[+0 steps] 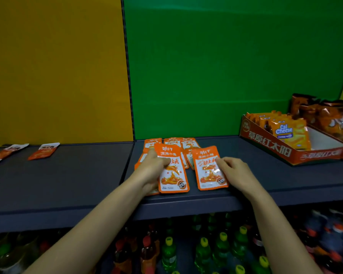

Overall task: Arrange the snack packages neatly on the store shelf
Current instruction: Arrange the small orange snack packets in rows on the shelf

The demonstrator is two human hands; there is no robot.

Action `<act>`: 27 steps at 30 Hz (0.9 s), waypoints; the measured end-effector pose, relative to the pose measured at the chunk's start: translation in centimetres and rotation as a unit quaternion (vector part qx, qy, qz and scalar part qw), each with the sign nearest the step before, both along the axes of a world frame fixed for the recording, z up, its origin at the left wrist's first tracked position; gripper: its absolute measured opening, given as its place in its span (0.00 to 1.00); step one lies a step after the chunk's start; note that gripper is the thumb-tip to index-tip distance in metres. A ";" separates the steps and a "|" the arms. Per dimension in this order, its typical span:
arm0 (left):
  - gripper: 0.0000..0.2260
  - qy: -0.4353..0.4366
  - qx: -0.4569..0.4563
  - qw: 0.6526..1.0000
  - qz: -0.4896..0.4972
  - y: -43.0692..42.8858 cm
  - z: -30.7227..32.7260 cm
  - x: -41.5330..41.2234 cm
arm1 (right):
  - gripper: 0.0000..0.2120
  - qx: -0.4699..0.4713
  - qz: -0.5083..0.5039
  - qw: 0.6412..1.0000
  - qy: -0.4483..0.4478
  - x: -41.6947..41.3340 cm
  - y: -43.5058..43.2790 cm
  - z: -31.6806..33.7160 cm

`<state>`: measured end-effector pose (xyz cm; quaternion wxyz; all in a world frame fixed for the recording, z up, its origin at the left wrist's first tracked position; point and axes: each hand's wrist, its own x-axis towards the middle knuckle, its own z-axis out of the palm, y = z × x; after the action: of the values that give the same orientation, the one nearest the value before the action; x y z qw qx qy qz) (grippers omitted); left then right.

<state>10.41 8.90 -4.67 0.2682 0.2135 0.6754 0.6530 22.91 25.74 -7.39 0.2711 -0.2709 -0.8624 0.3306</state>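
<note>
Several orange-and-white snack packets lie on the dark grey shelf (pixel 255 175) in front of the green back panel. My left hand (pixel 153 169) grips one packet (pixel 172 175) by its left edge, thumb on top, at the shelf's front. Beside it, my right hand (pixel 236 171) pinches the right edge of a second packet (pixel 208 171) lying flat. Behind both, more packets (pixel 172 142) lie in overlapping rows; some are hidden under my left hand.
Two loose packets (pixel 45 151) (pixel 2 155) lie on the left shelf section by the yellow panel. An orange display box (pixel 265 143) with Cal Cheese packs stands at right, darker snack bags (pixel 329 117) behind it. Drink bottles (pixel 206 252) fill the shelf below.
</note>
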 end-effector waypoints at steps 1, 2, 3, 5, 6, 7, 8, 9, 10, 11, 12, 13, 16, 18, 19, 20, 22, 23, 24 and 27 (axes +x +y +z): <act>0.15 0.010 -0.004 1.000 0.004 0.4 -0.2 0.2 | 0.21 0.008 -0.002 1.000 -0.014 0.1 0.2 -0.4; 0.15 0.027 -0.011 1.000 0.011 0.6 -0.4 0.4 | 0.21 0.017 -0.006 1.000 -0.022 0.2 0.4 -0.7; 0.16 0.052 -0.023 0.998 0.019 0.9 -0.6 0.5 | 0.21 0.024 -0.010 0.999 -0.024 0.2 0.6 -0.9; 0.18 0.125 -0.062 0.990 0.038 1.3 -1.0 0.6 | 0.21 0.041 -0.015 0.999 -0.031 0.1 0.8 -1.1; 0.19 0.166 -0.084 0.982 0.044 1.5 -1.1 0.6 | 0.20 0.055 -0.017 0.998 -0.040 0.1 0.8 -1.1; 0.21 0.203 -0.107 0.972 0.050 1.7 -1.1 0.7 | 0.20 0.070 -0.019 0.996 -0.051 0.0 0.8 -1.2; 0.24 0.236 -0.131 0.961 0.054 1.8 -1.1 0.7 | 0.20 0.084 -0.023 0.994 -0.061 -0.1 0.8 -1.2; 0.27 0.268 -0.157 0.949 0.056 1.9 -1.1 0.8 | 0.20 0.094 -0.027 0.993 -0.068 -0.2 0.8 -1.3; 0.29 0.299 -0.182 0.935 0.059 1.9 -1.1 0.8 | 0.20 0.099 -0.029 0.992 -0.072 -0.3 0.8 -1.3; 0.30 0.326 -0.204 0.921 0.061 1.9 -1.2 0.8 | 0.20 0.102 -0.029 0.992 -0.075 -0.3 0.8 -1.3; 0.30 0.348 -0.225 0.908 0.061 1.9 -1.3 0.7 | 0.20 0.102 -0.029 0.991 -0.077 -0.3 0.8 -1.3; 0.29 0.367 -0.245 0.895 0.059 1.9 -1.4 0.5 | 0.21 0.101 -0.028 0.991 -0.079 -0.3 0.9 -1.2; 0.25 0.416 -0.303 0.856 0.052 1.8 -1.5 0.0 | 0.21 0.102 -0.027 0.990 -0.088 -0.4 1.0 -1.1; 0.24 0.450 -0.324 0.831 0.051 1.9 -1.5 0.0 | 0.21 0.103 -0.026 0.990 -0.096 -0.4 1.0 -1.0; 0.24 0.467 -0.330 0.819 0.049 2.0 -1.6 0.0 | 0.20 0.103 -0.024 0.990 -0.098 -0.3 1.1 -0.9; 0.24 0.482 -0.338 0.807 0.047 2.1 -1.7 0.0 | 0.20 0.103 -0.023 0.989 -0.100 -0.3 1.1 -0.9; 0.24 0.503 -0.356 0.786 0.047 2.2 -1.9 -0.1 | 0.19 0.102 -0.024 0.989 -0.101 -0.3 1.1 -0.8; 0.24 0.510 -0.363 0.779 0.047 2.2 -2.0 -0.1 | 0.19 0.101 -0.025 0.990 -0.098 -0.2 1.1 -0.8; 0.24 0.514 -0.367 0.774 0.047 2.2 -2.1 -0.1 | 0.18 0.098 -0.027 0.990 -0.095 -0.2 1.1 -0.8; 0.23 0.532 -0.364 0.763 0.055 2.0 -2.3 0.0 | 0.16 0.088 -0.035 0.992 -0.083 -0.2 1.3 -0.8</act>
<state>10.37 10.94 -6.99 -0.1125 0.3755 0.9071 0.1534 22.66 27.02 -8.21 0.2329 -0.3023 -0.8977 0.2204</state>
